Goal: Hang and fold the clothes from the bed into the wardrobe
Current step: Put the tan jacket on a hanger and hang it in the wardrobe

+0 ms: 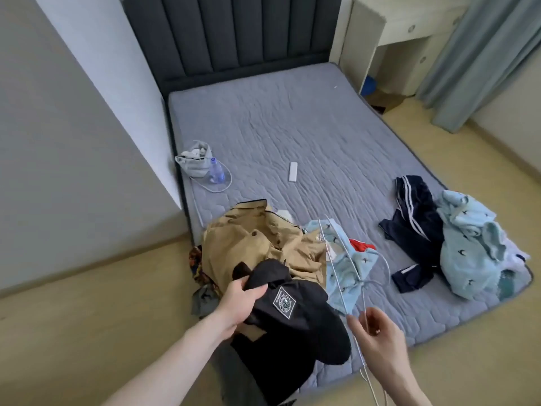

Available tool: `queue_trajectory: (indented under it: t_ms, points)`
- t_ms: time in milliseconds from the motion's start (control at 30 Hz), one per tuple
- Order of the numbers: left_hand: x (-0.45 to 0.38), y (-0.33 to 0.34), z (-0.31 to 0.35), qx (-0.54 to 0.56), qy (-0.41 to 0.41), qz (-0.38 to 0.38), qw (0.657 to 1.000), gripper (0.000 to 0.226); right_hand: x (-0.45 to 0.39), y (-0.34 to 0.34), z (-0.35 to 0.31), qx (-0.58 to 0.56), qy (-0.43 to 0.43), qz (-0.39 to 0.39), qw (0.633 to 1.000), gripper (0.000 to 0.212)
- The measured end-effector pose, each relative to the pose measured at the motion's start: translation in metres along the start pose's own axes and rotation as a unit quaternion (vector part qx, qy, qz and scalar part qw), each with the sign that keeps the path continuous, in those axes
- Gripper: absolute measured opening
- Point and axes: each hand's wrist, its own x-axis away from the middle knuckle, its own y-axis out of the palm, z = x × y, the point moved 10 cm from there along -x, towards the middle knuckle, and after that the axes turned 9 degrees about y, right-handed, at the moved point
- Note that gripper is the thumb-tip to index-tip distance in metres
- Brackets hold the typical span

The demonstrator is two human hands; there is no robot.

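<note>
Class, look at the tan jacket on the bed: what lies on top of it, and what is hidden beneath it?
A black garment, gripped by the left hand, overlaps the tan jacket. A patterned cloth pokes out beneath its left edge; the rest underneath is covered.

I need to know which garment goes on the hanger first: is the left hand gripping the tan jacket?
No, the left hand grips the black garment, which lies over the tan jacket.

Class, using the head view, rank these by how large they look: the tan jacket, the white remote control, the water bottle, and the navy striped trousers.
1. tan jacket
2. navy striped trousers
3. water bottle
4. white remote control
The jacket lies partly under the black garment. Bottle and remote look nearly alike.
</note>
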Motion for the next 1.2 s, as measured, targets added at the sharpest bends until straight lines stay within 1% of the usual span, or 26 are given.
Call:
queue_trajectory:
  t_ms: [100,200,233,267,333,400,433,467,533,567,633,700,733,767,800,833,867,900,933,967,1000,1033,1067,1133,1167,1200]
  points:
    - [0.067,-0.044,0.050,0.049,0.060,0.023,0.997,0.021,0.049,0.013,-0.040,-0.021,-0.053,-0.026,0.998,0.050]
    - [0.131,-0.088,0.097,0.098,0.115,0.051,0.987,0.018,0.110,0.043,-0.069,-0.016,-0.102,-0.085,0.991,0.052]
    - [0.151,-0.100,0.110,0.113,0.131,0.056,0.983,0.018,0.131,0.057,-0.079,-0.004,-0.127,-0.105,0.986,0.056]
    - [0.170,-0.112,0.123,0.125,0.146,0.061,0.980,0.019,0.153,0.071,-0.093,0.012,-0.156,-0.124,0.980,0.067]
    - [0.210,-0.135,0.141,0.145,0.172,0.061,0.972,0.022,0.200,0.097,-0.133,0.033,-0.225,-0.138,0.964,0.088]
    - [0.239,-0.138,0.161,0.149,0.189,0.035,0.970,0.025,0.229,0.116,-0.173,0.037,-0.284,-0.133,0.949,0.099]
    - [0.258,-0.140,0.170,0.147,0.199,0.019,0.969,0.025,0.246,0.125,-0.195,0.029,-0.310,-0.124,0.942,0.099]
    - [0.276,-0.145,0.179,0.141,0.214,0.008,0.967,0.026,0.264,0.133,-0.216,0.018,-0.329,-0.114,0.937,0.094]
    - [0.307,-0.157,0.199,0.116,0.258,-0.014,0.959,0.027,0.290,0.142,-0.248,-0.010,-0.341,-0.089,0.936,0.069]
    - [0.320,-0.167,0.209,0.092,0.282,-0.016,0.955,0.026,0.299,0.146,-0.262,-0.028,-0.337,-0.081,0.937,0.060]
    - [0.342,-0.194,0.227,0.045,0.318,-0.014,0.947,0.026,0.313,0.153,-0.287,-0.069,-0.334,-0.089,0.936,0.054]
    - [0.360,-0.226,0.239,0.017,0.343,-0.009,0.939,0.028,0.327,0.158,-0.313,-0.121,-0.346,-0.110,0.924,0.050]
    - [0.368,-0.247,0.242,0.006,0.358,0.009,0.934,0.028,0.333,0.159,-0.325,-0.139,-0.349,-0.114,0.920,0.048]
    - [0.376,-0.271,0.241,-0.005,0.373,0.042,0.927,0.029,0.337,0.161,-0.335,-0.152,-0.347,-0.116,0.918,0.046]
    - [0.383,-0.299,0.236,-0.024,0.387,0.088,0.917,0.035,0.341,0.162,-0.346,-0.163,-0.346,-0.119,0.916,0.044]
    - [0.387,-0.327,0.224,-0.059,0.389,0.147,0.908,0.047,0.346,0.164,-0.356,-0.171,-0.346,-0.127,0.914,0.041]
    - [0.389,-0.352,0.205,-0.097,0.365,0.198,0.905,0.061,0.349,0.167,-0.364,-0.175,-0.347,-0.139,0.911,0.036]
    - [0.386,-0.369,0.180,-0.116,0.322,0.218,0.914,0.077,0.352,0.171,-0.371,-0.174,-0.348,-0.151,0.909,0.030]
    - [0.376,-0.379,0.150,-0.110,0.266,0.206,0.935,0.090,0.354,0.176,-0.377,-0.168,-0.348,-0.162,0.908,0.025]
    - [0.366,-0.380,0.120,-0.082,0.206,0.170,0.960,0.098,0.358,0.183,-0.380,-0.161,-0.347,-0.176,0.907,0.022]
    - [0.358,-0.377,0.092,-0.040,0.151,0.125,0.980,0.099,0.363,0.192,-0.383,-0.153,-0.344,-0.196,0.906,0.023]
    - [0.352,-0.368,0.071,0.008,0.112,0.079,0.991,0.097,0.368,0.201,-0.384,-0.142,-0.340,-0.217,0.904,0.025]
    - [0.348,-0.359,0.058,0.056,0.093,0.043,0.993,0.091,0.374,0.209,-0.386,-0.131,-0.339,-0.238,0.900,0.025]
    - [0.349,-0.346,0.051,0.122,0.096,0.006,0.988,0.072,0.383,0.224,-0.387,-0.111,-0.334,-0.275,0.894,0.020]
    - [0.350,-0.343,0.052,0.142,0.106,0.006,0.984,0.064,0.387,0.230,-0.387,-0.103,-0.329,-0.292,0.892,0.014]
    - [0.355,-0.342,0.057,0.166,0.119,0.011,0.979,0.057,0.390,0.235,-0.387,-0.095,-0.325,-0.309,0.889,0.012]
